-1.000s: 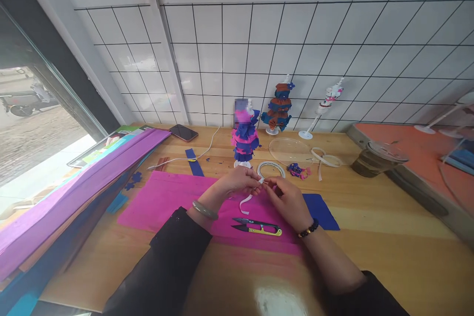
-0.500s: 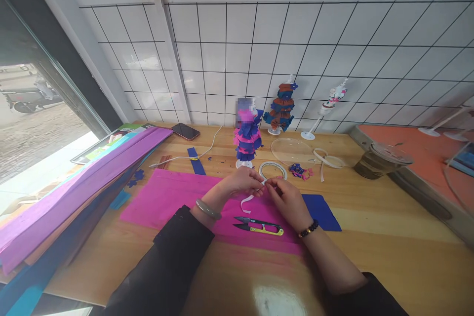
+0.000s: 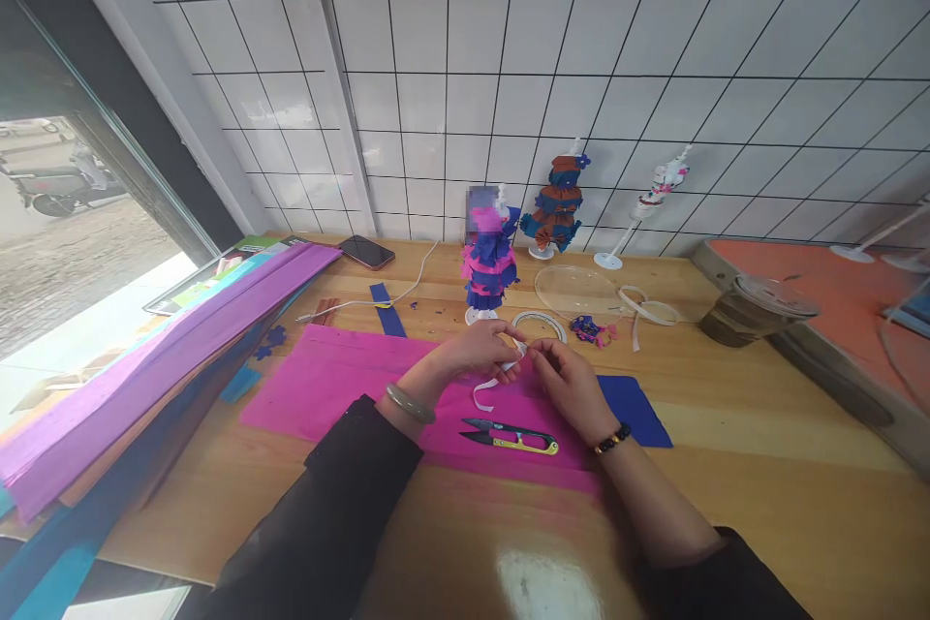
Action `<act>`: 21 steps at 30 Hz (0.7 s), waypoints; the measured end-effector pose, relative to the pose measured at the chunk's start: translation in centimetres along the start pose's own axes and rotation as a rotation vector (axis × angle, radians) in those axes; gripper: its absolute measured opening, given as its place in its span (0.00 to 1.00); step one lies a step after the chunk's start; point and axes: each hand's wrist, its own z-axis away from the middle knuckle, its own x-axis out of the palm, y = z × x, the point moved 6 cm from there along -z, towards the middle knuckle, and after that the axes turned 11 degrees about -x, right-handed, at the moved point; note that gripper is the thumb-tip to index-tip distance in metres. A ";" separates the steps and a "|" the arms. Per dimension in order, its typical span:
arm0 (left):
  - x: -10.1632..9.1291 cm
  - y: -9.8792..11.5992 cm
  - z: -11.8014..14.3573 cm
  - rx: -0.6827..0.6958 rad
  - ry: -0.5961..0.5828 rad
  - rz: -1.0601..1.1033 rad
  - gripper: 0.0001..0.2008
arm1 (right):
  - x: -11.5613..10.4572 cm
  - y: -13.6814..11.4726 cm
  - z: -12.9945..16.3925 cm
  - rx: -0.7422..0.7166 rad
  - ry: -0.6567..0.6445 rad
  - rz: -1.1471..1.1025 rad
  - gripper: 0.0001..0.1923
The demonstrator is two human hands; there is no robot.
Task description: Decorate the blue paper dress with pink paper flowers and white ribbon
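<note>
My left hand (image 3: 476,349) and my right hand (image 3: 565,376) meet over a pink crepe paper sheet (image 3: 334,383) and pinch a thin white strip of tape (image 3: 488,386) between the fingertips; its loose end curls down onto the paper. Small thread snips (image 3: 512,436) with a yellow handle lie on the pink sheet just below my hands. A roll of white tape (image 3: 539,322) lies flat just beyond my fingers. A small figure dressed in pink and blue paper ruffles (image 3: 486,273) stands on a white base behind the roll.
Folded purple and blue crepe paper (image 3: 167,349) lies along the left. A phone (image 3: 367,253) with a white cable, a blue paper piece (image 3: 632,407), a clear lid (image 3: 571,289), two more figures on stands (image 3: 558,205), a drink cup (image 3: 756,310) and an orange tray (image 3: 835,300) sit around.
My hands have stayed together on the white strip, shifting only slightly. The view has tilted a little, so everything sits marginally higher in the picture.
</note>
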 end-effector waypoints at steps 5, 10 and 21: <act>0.3 0.0 0.0 0.005 -0.003 -0.056 0.09 | 0.0 0.0 0.1 -0.055 -0.004 0.020 0.12; 0.1 -0.3 -0.3 -0.010 0.024 -0.029 0.07 | 0.0 -0.8 0.1 -0.112 -0.022 0.090 0.11; -0.6 0.1 -0.3 0.019 0.094 -0.016 0.07 | -1.2 -1.2 0.0 -0.056 0.046 0.122 0.16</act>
